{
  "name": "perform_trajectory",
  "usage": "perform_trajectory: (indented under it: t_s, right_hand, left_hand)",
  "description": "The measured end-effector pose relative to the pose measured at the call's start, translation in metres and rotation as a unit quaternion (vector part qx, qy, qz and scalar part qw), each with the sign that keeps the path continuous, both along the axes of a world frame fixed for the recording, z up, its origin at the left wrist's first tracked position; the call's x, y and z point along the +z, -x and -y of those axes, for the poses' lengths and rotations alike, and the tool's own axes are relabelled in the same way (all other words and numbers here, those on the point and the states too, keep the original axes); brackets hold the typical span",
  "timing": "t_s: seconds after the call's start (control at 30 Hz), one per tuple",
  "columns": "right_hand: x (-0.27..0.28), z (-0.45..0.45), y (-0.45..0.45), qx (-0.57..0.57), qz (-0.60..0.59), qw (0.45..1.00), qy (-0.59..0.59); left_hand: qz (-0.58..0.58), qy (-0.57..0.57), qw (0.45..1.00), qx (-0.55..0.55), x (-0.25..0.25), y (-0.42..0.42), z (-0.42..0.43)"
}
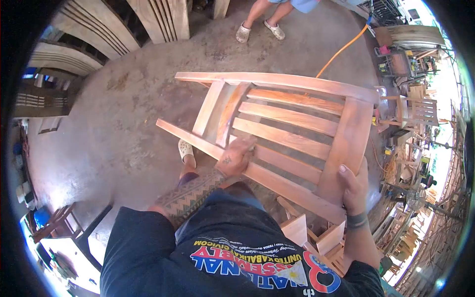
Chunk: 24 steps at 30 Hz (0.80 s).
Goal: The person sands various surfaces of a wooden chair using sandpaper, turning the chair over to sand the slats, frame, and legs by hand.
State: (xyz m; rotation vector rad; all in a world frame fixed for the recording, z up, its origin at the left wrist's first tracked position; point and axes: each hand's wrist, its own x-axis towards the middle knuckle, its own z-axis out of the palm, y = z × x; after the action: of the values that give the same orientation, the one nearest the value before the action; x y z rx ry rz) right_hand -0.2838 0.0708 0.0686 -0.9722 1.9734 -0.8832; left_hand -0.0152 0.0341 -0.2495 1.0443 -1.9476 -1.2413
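"So, where's the wooden frame (288,119)?"
"Spread between and beyond both hands; the right hand (355,190) is clamped on its wide end rail (350,133)."
"And the left hand (236,157)?"
"Curled, against the near side rail (292,192). Whether it grips anything, I can't tell."

Looks like a furniture workshop: contains a slatted wooden frame (282,137), curved panels (161,22) and a wooden chair (418,110).

The wooden frame (283,137) is reddish tan, the cord (346,46) orange, the clogs (243,33) cream; red, blue and yellow lettering (242,258) marks the dark shirt (138,242).
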Motion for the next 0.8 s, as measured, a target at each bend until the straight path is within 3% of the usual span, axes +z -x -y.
perform_trajectory:
  t_s: [0.13, 0.23, 0.33, 0.37, 0.4, 0.47, 0.53, 0.6, 0.67, 0.8]
  right_hand:
    - [0.011, 0.002, -0.011, 0.001, 0.046, 0.998, 0.032]
    - [0.014, 0.003, -0.013, -0.001, 0.053, 0.998, 0.039]
    - [0.015, 0.000, -0.009, -0.001, 0.049, 0.999, 0.013]
    - [0.015, 0.000, -0.009, 0.001, 0.052, 0.998, 0.021]
    - [0.013, 0.000, -0.008, 0.003, 0.055, 0.998, 0.028]
    - [0.013, -0.002, -0.008, 0.009, 0.047, 0.998, 0.034]
    - [0.014, 0.000, -0.006, 0.022, 0.023, 0.999, 0.029]
    - [0.017, -0.002, -0.008, 0.018, 0.028, 0.999, 0.029]
    - [0.017, 0.002, -0.013, 0.018, 0.041, 0.998, 0.036]
    - [0.024, 0.005, -0.018, 0.027, 0.036, 0.998, 0.041]
  left_hand:
    - [-0.123, 0.048, 0.987, -0.094, 0.091, 0.046, -0.016]
    - [-0.186, 0.108, 0.963, -0.162, 0.128, 0.068, -0.011]
    - [-0.183, 0.145, 0.952, -0.198, 0.097, 0.050, 0.006]
    - [-0.160, 0.092, 0.961, -0.206, 0.077, 0.034, 0.015]
    - [-0.262, -0.130, 0.940, -0.176, 0.027, 0.019, 0.010]
    - [-0.062, 0.063, 0.991, -0.100, 0.001, -0.029, 0.023]
    - [-0.099, -0.043, 0.993, -0.042, 0.000, -0.015, 0.013]
    - [-0.094, -0.087, 0.981, -0.146, 0.057, 0.021, 0.012]
    - [-0.112, 0.104, 0.977, -0.147, 0.114, 0.049, 0.006]
    - [-0.166, 0.066, 0.973, -0.144, 0.096, 0.034, 0.021]
